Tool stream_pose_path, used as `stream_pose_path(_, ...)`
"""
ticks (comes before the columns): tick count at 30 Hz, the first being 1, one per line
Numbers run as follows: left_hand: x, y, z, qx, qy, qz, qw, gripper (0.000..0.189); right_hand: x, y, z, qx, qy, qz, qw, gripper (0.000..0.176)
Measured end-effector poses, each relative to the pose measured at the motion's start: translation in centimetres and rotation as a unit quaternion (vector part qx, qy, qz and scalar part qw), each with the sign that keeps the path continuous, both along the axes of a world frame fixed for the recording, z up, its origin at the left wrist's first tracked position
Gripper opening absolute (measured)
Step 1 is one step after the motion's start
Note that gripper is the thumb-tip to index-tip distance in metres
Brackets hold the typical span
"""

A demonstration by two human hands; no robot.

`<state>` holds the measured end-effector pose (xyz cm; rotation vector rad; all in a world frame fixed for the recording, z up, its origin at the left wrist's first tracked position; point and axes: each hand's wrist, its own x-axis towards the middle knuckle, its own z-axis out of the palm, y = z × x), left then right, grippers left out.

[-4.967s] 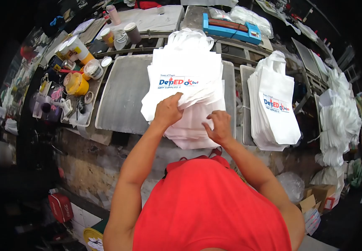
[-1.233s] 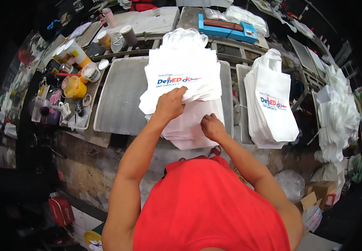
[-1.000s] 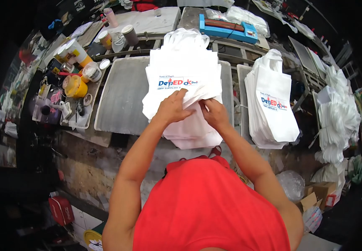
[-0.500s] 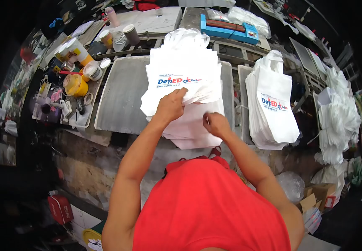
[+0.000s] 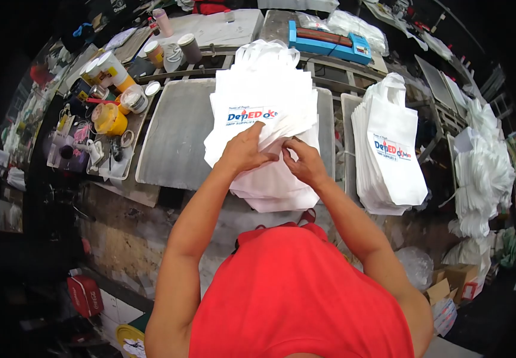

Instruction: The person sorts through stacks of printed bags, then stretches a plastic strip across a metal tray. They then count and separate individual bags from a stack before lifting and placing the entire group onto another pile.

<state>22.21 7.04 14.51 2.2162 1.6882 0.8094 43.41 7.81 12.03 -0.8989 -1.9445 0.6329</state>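
Note:
A stack of white bags (image 5: 264, 89) with blue and red print lies in front of me, handles pointing away. The near right corners of the upper bags are bent up in folds. My left hand (image 5: 247, 150) is on the lower edge of the printed bag, its fingers on the folded corners and its thumb apart beneath them. Close on the right, my right hand (image 5: 303, 160) touches the folded edge with its fingertips, thumb and fingers slightly apart. Under both hands spread the lower bags of the stack.
Another stack of printed white bags (image 5: 394, 161) lies to the right. Left are a grey board (image 5: 171, 140), a yellow tub (image 5: 110, 120) and several jars. A blue device (image 5: 329, 45) stands at the back. More white bags (image 5: 481, 173) are bundled at the far right.
My right hand has moved up and left to the folded corners. My left hand has opened its thumb away from its fingers. The bent corners of the bags have shifted.

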Motion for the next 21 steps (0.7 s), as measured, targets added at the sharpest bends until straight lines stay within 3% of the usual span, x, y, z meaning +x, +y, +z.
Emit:
stream_pose_path(4,0.4,0.1,0.5,-0.121,0.025,0.02,0.992,0.063,0.5,0.1,-2.6,0.039,-0.018,0.03,0.999,0.016)
stream_pose_path(6,0.4,1.0,-0.8,-0.073,0.051,0.044,0.995,0.06,0.3,-1.9,-3.6,0.031,-0.016,0.026,0.999,0.034)
stream_pose_path(8,0.2,1.1,-1.0,-0.055,0.053,0.026,0.997,0.059,1.5,-3.2,-8.1,-0.013,-0.143,0.082,0.986,0.062)
stream_pose_path(10,-0.1,0.8,-0.8,-0.037,0.058,0.012,0.998,0.057,2.6,-5.1,-11.7,-0.027,-0.311,0.061,0.948,0.059)
stream_pose_path(14,-0.7,0.5,-0.6,-0.056,0.065,0.006,0.996,0.057,3.4,-2.9,-13.6,-0.09,-0.353,0.048,0.93,0.053)
stream_pose_path(17,-0.4,0.4,-0.9,-0.052,0.068,-0.007,0.996,0.056,2.7,-2.0,-9.5,-0.077,-0.351,0.054,0.932,0.053)
stream_pose_path(20,-0.2,0.8,-0.9,-0.048,0.073,-0.004,0.996,0.054,0.7,-4.2,-11.1,-0.061,-0.383,0.059,0.92,0.056)
stream_pose_path(21,-0.3,0.8,-1.1,-0.048,0.075,0.001,0.996,0.053,0.4,-4.9,-11.9,-0.037,-0.425,0.061,0.902,0.047)
